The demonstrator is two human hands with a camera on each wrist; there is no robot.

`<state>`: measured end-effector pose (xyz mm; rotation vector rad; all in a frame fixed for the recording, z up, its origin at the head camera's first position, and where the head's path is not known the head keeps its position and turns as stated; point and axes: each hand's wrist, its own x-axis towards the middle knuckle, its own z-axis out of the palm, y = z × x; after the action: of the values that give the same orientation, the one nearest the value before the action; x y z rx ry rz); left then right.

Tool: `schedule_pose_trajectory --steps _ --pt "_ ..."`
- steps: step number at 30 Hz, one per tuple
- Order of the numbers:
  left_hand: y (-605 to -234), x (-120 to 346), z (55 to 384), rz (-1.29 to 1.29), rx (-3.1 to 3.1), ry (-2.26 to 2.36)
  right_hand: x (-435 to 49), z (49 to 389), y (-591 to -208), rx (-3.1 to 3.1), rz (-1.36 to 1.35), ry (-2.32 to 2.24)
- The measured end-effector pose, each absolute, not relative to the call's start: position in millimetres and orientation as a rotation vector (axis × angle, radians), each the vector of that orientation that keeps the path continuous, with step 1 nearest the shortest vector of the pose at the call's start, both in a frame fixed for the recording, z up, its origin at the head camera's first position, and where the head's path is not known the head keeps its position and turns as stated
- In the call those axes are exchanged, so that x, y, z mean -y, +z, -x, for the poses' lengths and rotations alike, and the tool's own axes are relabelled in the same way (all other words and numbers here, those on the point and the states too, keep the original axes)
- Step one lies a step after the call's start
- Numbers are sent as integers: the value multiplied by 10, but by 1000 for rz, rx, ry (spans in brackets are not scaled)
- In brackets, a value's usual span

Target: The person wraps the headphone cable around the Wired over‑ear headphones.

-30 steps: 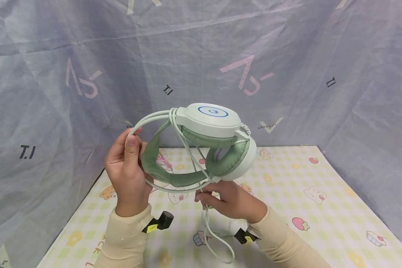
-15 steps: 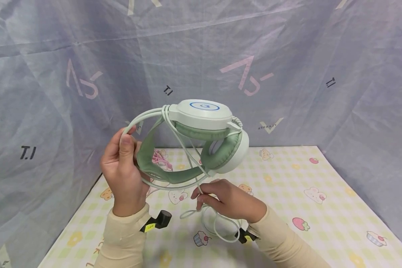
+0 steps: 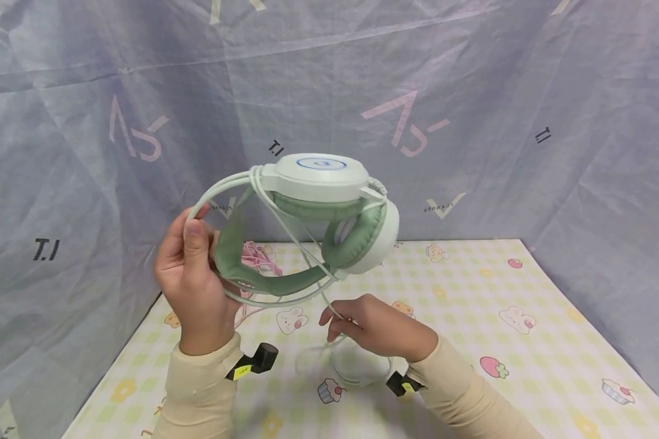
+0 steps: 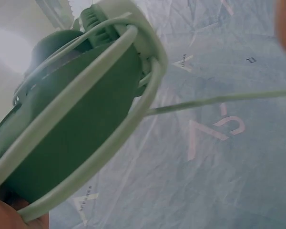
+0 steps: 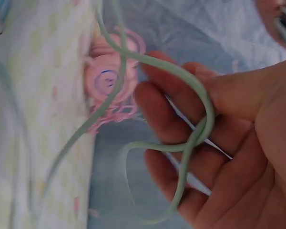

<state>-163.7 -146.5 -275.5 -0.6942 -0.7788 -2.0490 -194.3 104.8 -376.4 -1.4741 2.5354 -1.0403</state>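
Note:
White and green headphones [image 3: 321, 183] hang in the air in the head view, ear cups to the right. My left hand [image 3: 198, 280] grips them by the white frame tubes at the headband, thumb on the near side. The green headband pad [image 4: 81, 129] and both tubes cross the left wrist view. A pale green cable is wound round the frame by the upper cup and runs down to my right hand [image 3: 376, 326]. There, in the right wrist view, the cable [image 5: 198, 86] loops across loosely curled fingers and is held beneath the thumb. More cable dangles below that hand.
Pink headphones [image 5: 107, 78] with a bunched pink cable [image 3: 259, 256] lie on the table behind the held pair, mostly hidden in the head view. A checked, cartoon-printed cloth [image 3: 445, 378] covers the table. Grey-blue fabric [image 3: 329, 79] walls the back and sides.
My left hand has shifted left and slightly up with the headphones. The right hand stays nearly in place as the cable between them lengthens and the dangling loops change shape.

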Motion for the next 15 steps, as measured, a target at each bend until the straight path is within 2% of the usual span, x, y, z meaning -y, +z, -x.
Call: schedule_pose_trajectory --steps 6,15 --pt "-2717 1547 1652 581 770 -1990 -934 1971 -3860 -2532 1403 -888" --pt "-2717 1632 1698 521 734 -1988 -895 1820 -4033 -2550 1253 -595"
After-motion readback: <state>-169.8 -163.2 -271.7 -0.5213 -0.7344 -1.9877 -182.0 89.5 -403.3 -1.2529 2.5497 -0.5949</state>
